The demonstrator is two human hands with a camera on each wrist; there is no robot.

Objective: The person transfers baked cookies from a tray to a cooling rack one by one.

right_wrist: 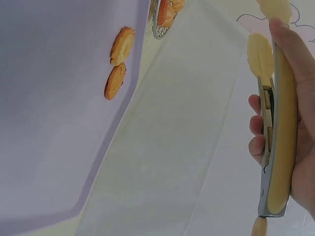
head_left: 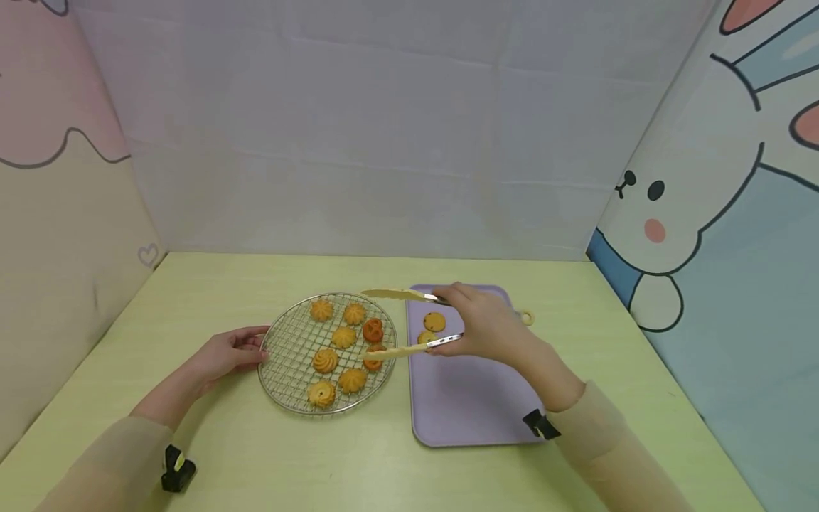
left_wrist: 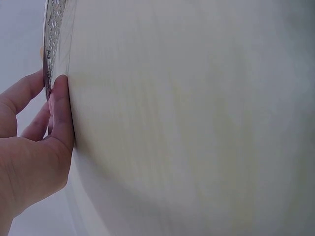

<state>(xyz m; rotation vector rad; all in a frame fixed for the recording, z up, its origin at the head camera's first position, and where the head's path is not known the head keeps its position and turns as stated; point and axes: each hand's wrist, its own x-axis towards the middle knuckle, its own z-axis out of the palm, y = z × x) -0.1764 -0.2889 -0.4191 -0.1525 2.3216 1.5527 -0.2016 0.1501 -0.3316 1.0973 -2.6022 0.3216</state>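
My left hand (head_left: 228,353) pinches the left rim of a round wire cooling rack (head_left: 288,355), thumb on top and fingers below in the left wrist view. Several golden piped cookies (head_left: 325,360) and two reddish-orange cookies (head_left: 373,330) lie on the rack. My right hand (head_left: 489,323) grips a pair of tongs (right_wrist: 281,132) with yellow tips and metal arms. The tongs' arms are spread apart with nothing between them, their tips over the rack's right side. Below the tongs, a purple tray (head_left: 473,398) carries two cookies (head_left: 434,322) near its upper left corner.
The tray stands just right of the rack on a pale yellow-green table (head_left: 288,469). A cream ring (head_left: 527,318), the tongs' end pull, shows beyond the right hand. A white sheet (head_left: 384,142) hangs behind, and cartoon-printed panels (head_left: 704,213) stand at both sides.
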